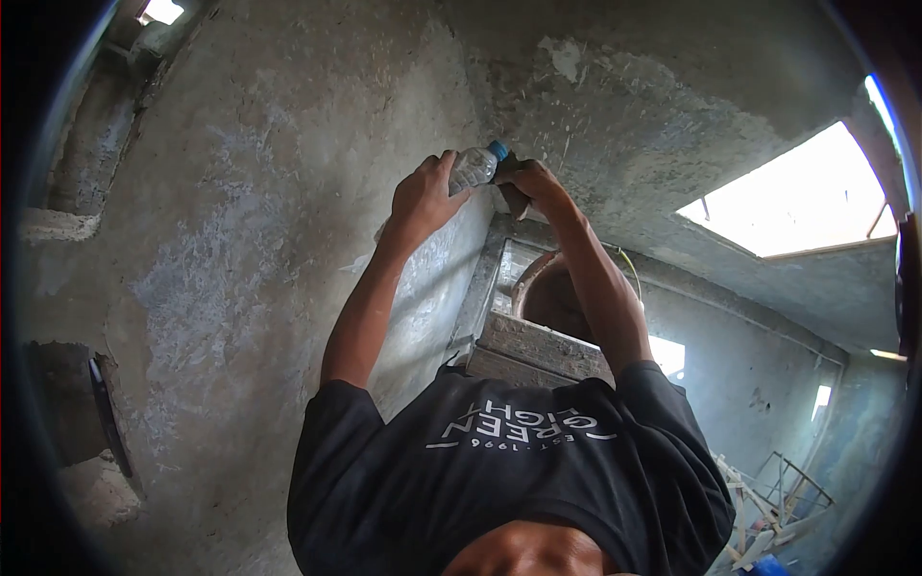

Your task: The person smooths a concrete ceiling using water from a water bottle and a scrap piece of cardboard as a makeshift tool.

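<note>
My left hand (423,200) is wrapped round a clear plastic bottle (473,170) with a blue cap. The bottle tilts, its capped end pointing up toward my right hand (538,186). Closed fingers of that hand grip a dark brown, flat-edged piece (516,200) close beside the cap; I cannot tell what kind of thing it is. Both arms stretch out in front of my chest, near the corner where two rough plastered surfaces meet.
A patchy grey cement wall (221,240) fills the left side. Beneath my right arm is a round, bowl-like brown container (552,298) by a wooden plank (538,344). A bright opening (797,197) lies at right, with a heap of timber (783,504) low down.
</note>
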### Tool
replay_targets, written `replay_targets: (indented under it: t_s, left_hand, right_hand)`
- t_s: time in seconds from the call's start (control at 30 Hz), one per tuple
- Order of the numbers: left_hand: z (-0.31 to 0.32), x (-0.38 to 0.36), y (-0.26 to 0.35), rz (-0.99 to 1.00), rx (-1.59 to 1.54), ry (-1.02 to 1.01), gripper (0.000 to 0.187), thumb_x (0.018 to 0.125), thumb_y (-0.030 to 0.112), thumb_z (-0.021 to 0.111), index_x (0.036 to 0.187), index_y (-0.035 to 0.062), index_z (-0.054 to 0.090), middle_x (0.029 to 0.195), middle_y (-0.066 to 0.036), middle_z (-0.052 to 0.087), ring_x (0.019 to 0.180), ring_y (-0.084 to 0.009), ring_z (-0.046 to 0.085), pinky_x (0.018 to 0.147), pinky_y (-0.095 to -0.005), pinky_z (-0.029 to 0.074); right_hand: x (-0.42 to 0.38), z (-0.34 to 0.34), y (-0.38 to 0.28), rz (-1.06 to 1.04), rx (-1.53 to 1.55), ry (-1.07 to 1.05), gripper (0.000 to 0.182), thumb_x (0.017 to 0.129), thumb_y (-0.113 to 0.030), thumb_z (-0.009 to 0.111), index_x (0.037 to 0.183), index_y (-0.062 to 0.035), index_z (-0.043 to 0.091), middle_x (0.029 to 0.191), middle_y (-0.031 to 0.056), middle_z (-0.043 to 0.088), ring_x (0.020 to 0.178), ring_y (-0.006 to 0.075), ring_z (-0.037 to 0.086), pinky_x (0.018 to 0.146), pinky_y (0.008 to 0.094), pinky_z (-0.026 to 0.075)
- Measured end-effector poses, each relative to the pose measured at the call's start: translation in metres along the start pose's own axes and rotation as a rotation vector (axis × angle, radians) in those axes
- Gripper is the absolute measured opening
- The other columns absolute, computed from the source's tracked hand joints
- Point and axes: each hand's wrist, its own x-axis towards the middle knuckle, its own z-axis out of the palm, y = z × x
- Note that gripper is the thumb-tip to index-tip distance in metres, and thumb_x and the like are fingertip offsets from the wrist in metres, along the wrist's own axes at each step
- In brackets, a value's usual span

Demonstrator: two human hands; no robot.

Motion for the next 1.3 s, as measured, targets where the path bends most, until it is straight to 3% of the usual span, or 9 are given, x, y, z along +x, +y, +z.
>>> replay_targets:
  t_s: [0.2,0.27,0.47,0.8,0.87,0.97,1.1,1.2,1.3]
  left_hand:
    - [0.000,-0.001,-0.010,-0.035,0.244,-0.140,0.040,0.078,0.024,0.072,0.108,0.0048,0.055,0.094,-0.017,0.063,0.084,-0.0355,0.067,0.072,-0.0450,0.054]
    - [0.007,0.000,-0.017,0.012,0.323,-0.174,0.041,0.079,0.025,0.072,0.112,0.0072,0.054,0.093,-0.017,0.063,0.084,-0.0356,0.066,0.073,-0.0453,0.053]
    - [0.012,0.002,-0.019,0.110,0.498,-0.191,0.034,0.080,0.016,0.069,0.110,0.0084,0.056,0.098,-0.015,0.062,0.087,-0.0318,0.067,0.073,-0.0430,0.052]
    - [0.005,0.010,-0.006,0.169,0.645,-0.224,0.029,0.082,0.006,0.060,0.111,0.0106,0.059,0.100,-0.012,0.061,0.092,-0.0262,0.065,0.080,-0.0430,0.047]
    - [0.005,0.009,-0.009,0.169,0.659,-0.215,0.029,0.082,0.005,0.060,0.110,0.0107,0.060,0.099,-0.012,0.061,0.091,-0.0263,0.065,0.079,-0.0425,0.047]
    - [0.007,0.008,-0.012,0.177,0.657,-0.197,0.028,0.082,0.005,0.059,0.109,0.0112,0.060,0.099,-0.012,0.061,0.091,-0.0265,0.065,0.079,-0.0423,0.047]
    - [0.010,0.010,-0.016,0.173,0.628,-0.169,0.028,0.082,0.010,0.062,0.110,0.0096,0.059,0.098,-0.012,0.061,0.092,-0.0268,0.065,0.076,-0.0423,0.048]
    - [0.010,0.011,-0.021,0.054,0.350,-0.202,0.037,0.081,0.020,0.069,0.114,0.0074,0.058,0.099,-0.013,0.063,0.094,-0.0299,0.065,0.076,-0.0437,0.049]
    - [0.019,0.007,-0.033,-0.025,0.053,0.027,0.049,0.079,0.028,0.074,0.119,0.0053,0.056,0.102,-0.015,0.064,0.095,-0.0296,0.065,0.080,-0.0413,0.051]
  right_hand:
    - [0.004,0.011,0.015,-0.071,0.165,0.096,0.017,0.084,-0.010,0.069,0.092,0.0052,0.069,0.081,0.0118,0.070,0.073,0.0193,0.065,0.065,0.0337,0.052]
    - [0.007,0.015,0.019,0.128,0.221,0.133,0.020,0.090,-0.016,0.064,0.091,0.0037,0.069,0.081,0.0119,0.070,0.074,0.0197,0.066,0.067,0.0332,0.053]
    - [0.022,0.022,0.054,0.117,0.269,0.111,0.040,0.094,-0.038,0.057,0.090,-0.0015,0.071,0.077,0.0098,0.070,0.064,0.0188,0.063,0.059,0.0344,0.052]
    - [0.038,0.026,0.070,0.282,0.358,0.188,0.035,0.090,-0.036,0.061,0.096,-0.0019,0.067,0.082,0.0109,0.070,0.063,0.0222,0.064,0.052,0.0370,0.052]
    - [0.025,0.026,0.056,0.239,0.342,0.236,0.033,0.090,-0.033,0.061,0.086,-0.0009,0.071,0.081,0.0093,0.069,0.064,0.0181,0.061,0.059,0.0332,0.049]
    - [0.036,0.022,0.080,0.112,0.073,0.200,0.029,0.087,-0.029,0.065,0.085,-0.0009,0.072,0.082,0.0087,0.071,0.066,0.0175,0.063,0.060,0.0325,0.050]
    - [0.040,0.024,0.088,0.124,0.090,0.270,0.021,0.085,-0.021,0.069,0.086,-0.0010,0.073,0.084,0.0079,0.071,0.068,0.0169,0.064,0.064,0.0322,0.051]
    - [0.030,0.014,0.059,0.287,0.064,0.235,0.014,0.084,-0.014,0.070,0.088,-0.0012,0.073,0.084,0.0075,0.072,0.071,0.0164,0.064,0.067,0.0321,0.052]
    - [0.031,-0.010,0.027,-0.090,0.263,0.001,0.024,0.086,-0.019,0.068,0.101,0.0004,0.067,0.091,0.0084,0.068,0.077,0.0170,0.064,0.068,0.0303,0.054]
